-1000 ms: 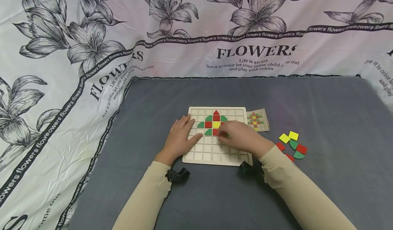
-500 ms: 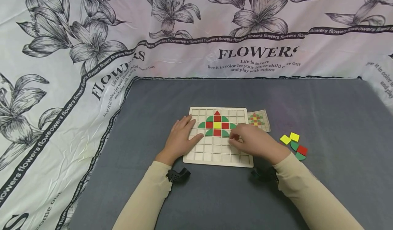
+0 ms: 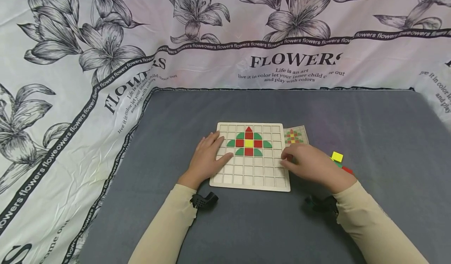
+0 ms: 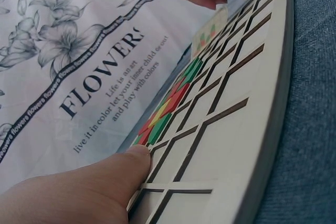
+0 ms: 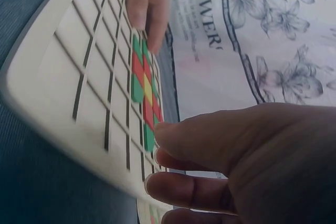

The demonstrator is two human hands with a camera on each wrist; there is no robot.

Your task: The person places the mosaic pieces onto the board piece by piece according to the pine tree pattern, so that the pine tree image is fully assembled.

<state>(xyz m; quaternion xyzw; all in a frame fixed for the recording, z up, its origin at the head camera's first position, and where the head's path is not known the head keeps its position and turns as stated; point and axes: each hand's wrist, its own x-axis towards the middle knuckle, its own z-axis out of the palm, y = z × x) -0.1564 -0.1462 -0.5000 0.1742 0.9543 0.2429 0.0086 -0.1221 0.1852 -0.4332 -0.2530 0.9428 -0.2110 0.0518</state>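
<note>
A pale wooden grid board [image 3: 258, 172] lies on the grey cloth in the head view. Red, green and yellow tiles form a pattern in its upper cells, with a yellow square tile [image 3: 248, 143] at the centre and a red triangle tile [image 3: 248, 129] on top. My left hand [image 3: 206, 158] rests on the board's left side, thumb [image 4: 134, 163] spread over the grid. Off the board's right edge hovers my right hand [image 3: 313, 164], its fingers loosely bent. In the right wrist view nothing shows between thumb and fingers.
A small pattern card [image 3: 296, 133] lies against the board's upper right edge, partly behind the right hand. Beyond that hand are loose tiles, among them a yellow one [image 3: 337, 156] and a red one [image 3: 347, 170]. A flower-printed cloth [image 3: 292, 66] rises behind the table.
My right hand has moved rightward off the tile pattern, uncovering green and red tiles on its right side. It now hides some loose tiles. My left hand stays in place.
</note>
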